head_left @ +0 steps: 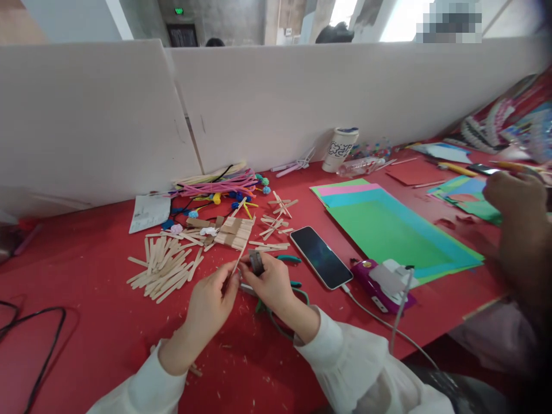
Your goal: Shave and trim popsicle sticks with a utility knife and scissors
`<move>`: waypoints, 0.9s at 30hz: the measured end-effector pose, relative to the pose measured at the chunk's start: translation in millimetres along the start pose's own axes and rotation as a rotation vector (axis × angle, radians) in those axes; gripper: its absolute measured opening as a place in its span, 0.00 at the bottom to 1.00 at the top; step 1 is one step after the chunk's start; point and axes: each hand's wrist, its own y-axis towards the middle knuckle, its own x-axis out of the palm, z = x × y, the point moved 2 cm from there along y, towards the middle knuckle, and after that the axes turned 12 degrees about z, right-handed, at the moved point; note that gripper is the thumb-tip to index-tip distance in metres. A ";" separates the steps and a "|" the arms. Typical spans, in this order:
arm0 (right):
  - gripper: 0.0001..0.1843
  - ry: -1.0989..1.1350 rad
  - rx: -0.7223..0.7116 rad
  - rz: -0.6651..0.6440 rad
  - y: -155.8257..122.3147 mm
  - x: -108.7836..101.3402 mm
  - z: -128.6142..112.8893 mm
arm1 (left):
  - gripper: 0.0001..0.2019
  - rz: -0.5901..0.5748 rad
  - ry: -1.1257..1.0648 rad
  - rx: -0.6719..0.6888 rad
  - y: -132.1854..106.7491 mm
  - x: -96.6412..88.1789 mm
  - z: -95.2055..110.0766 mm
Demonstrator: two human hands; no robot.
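My left hand point(214, 298) is closed in a pinch on a thin wooden craft stick point(238, 260), held tilted over the red table. My right hand point(272, 282) is closed at the same stick, its fingertips close to the left ones; whether it grips the stick or something small is hidden. A dark grey band point(256, 263) shows at its fingers. Under the right hand lie teal-handled pliers point(288, 259), partly covered. Beyond my hands is a panel of sticks joined side by side point(234, 232). A heap of loose craft sticks point(166, 267) lies to the left.
A phone point(321, 257) charges by cable from a purple power strip point(382, 287). Coloured paper point(388, 224), a paper cup point(340, 149) and pipe cleaners point(218, 184) lie behind. Crossed sticks point(282, 205) sit mid-table. A white partition point(267, 109) closes the back. Another person's hand point(515, 195) is at right.
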 end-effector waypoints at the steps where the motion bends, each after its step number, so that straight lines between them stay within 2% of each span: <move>1: 0.06 -0.008 -0.002 0.001 0.0 -0.2 -0.1 | 0.13 -0.005 0.003 -0.002 -0.7 0.6 -0.1; 10: 0.05 0.045 -0.025 0.019 1.4 -1.4 -0.4 | 0.12 -0.080 -0.107 -0.064 -1.1 0.3 4.1; 14: 0.06 0.129 -0.027 0.031 -0.1 -4.1 -5.9 | 0.15 -0.121 -0.244 -0.164 -1.1 4.9 5.3; 19: 0.08 0.295 -0.073 -0.037 -5.6 -10.0 -17.3 | 0.20 -0.109 -0.401 -0.307 2.4 5.2 4.8; 23: 0.17 0.374 0.002 0.043 1.0 -15.2 -12.3 | 0.19 -0.074 -0.465 -0.376 7.1 -3.0 6.4; 27: 0.15 0.425 0.105 0.097 13.8 -15.8 -2.2 | 0.19 -0.071 -0.506 -0.426 8.5 -6.2 10.4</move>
